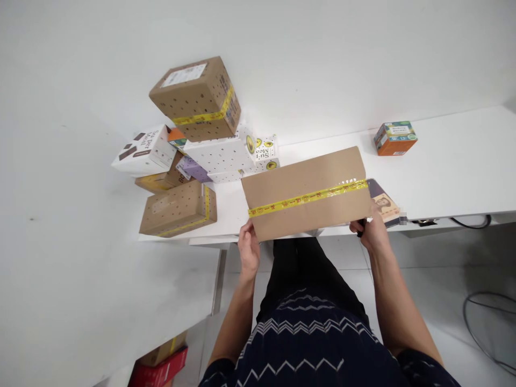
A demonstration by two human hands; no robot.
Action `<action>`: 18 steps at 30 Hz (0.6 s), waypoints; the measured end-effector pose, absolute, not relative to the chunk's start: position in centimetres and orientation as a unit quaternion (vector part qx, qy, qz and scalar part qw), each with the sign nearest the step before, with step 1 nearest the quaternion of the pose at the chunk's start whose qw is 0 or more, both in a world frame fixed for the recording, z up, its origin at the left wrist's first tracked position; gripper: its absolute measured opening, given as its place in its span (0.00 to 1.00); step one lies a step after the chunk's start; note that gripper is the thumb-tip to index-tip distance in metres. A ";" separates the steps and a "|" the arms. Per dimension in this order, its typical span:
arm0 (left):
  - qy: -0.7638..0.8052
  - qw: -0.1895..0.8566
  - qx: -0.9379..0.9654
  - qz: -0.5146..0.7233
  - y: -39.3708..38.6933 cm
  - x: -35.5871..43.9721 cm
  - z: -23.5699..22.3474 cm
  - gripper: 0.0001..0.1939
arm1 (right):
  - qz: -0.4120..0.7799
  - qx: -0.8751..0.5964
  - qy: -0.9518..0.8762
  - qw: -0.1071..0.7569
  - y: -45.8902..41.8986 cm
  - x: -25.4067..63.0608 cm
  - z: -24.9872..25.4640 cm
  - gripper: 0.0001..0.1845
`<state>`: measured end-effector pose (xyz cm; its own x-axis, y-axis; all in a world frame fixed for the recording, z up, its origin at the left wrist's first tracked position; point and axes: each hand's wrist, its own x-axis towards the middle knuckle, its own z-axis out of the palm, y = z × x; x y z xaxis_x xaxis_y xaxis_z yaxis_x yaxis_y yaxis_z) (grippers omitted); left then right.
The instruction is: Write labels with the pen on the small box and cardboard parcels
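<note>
A long brown cardboard box (pixel 306 191) is in front of me at the table's front edge, tilted, with yellow printed tape along its middle. My left hand (pixel 249 248) grips its lower left corner, fingers against the end. At the lower right corner, my right hand (pixel 375 232) holds the box with the thumb along its side. A small black object (pixel 362 228) shows between the right fingers; its kind is too hidden to tell. Partly behind the box and right hand lies a flat dark item (pixel 377 192) with a picture on it.
Brown and white cartons are piled at left, a taped brown box (pixel 197 102) on top and another brown box (pixel 177 209) in front. A small orange box (pixel 395 138) stands on the white table (pixel 451 161) at right. Cables (pixel 471 223) hang by its edge. Below left lies a red package (pixel 161 371).
</note>
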<state>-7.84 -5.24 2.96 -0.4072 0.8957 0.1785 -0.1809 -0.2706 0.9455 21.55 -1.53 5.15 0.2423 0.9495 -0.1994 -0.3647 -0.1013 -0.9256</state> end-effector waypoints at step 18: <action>0.553 0.332 0.416 0.641 -3.8 -9.2 1.4 0.21 | 0.488 -0.579 -0.341 0.557 -0.7 22.1 2.0 0.13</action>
<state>-9.18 -3.80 1.39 -0.4343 0.8854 0.1660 0.0337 -0.1683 0.9852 22.12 -0.71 2.04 0.2901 0.9388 -0.1857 -0.1485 -0.1475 -0.9778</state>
